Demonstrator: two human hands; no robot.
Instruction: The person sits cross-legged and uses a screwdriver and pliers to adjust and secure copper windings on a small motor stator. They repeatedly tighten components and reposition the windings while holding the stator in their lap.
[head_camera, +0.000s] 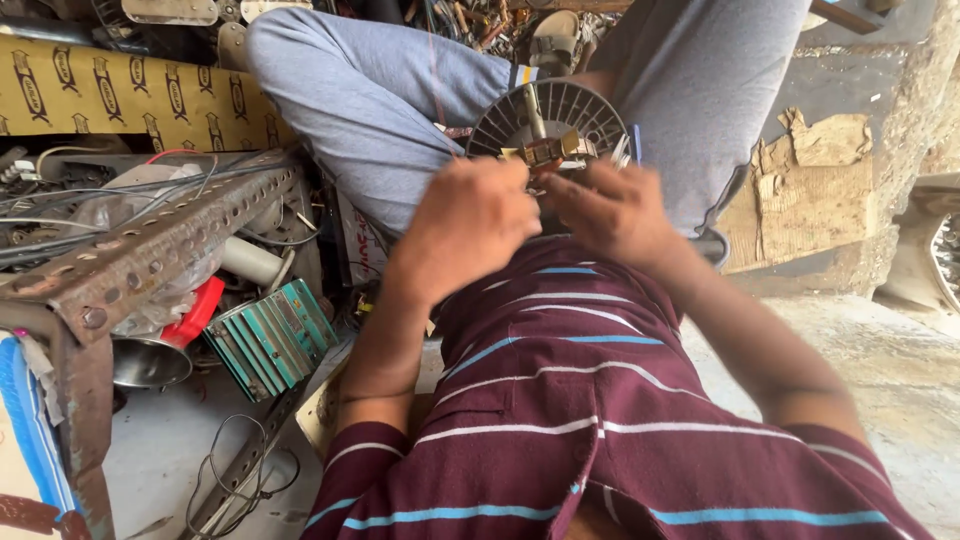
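Observation:
A round grey finned motor part (560, 112) with a metal shaft rests against my bent knees, above my maroon striped shirt. A small brass-coloured fitting (548, 150) sits across its lower face. My left hand (465, 225) curls in from the left, fingers closed at the fitting and the part's lower edge. From the right, my right hand (612, 208) pinches something small at the same spot; my fingers hide what it is. The two hands almost touch.
A rusty perforated angle-iron rack (150, 250) with loose wires stands at the left. Below it lie a green finned block (272, 335), a metal cup (150, 362) and a red lid. Cardboard (815, 190) leans on a concrete wall at the right. Sandals lie beyond my knees.

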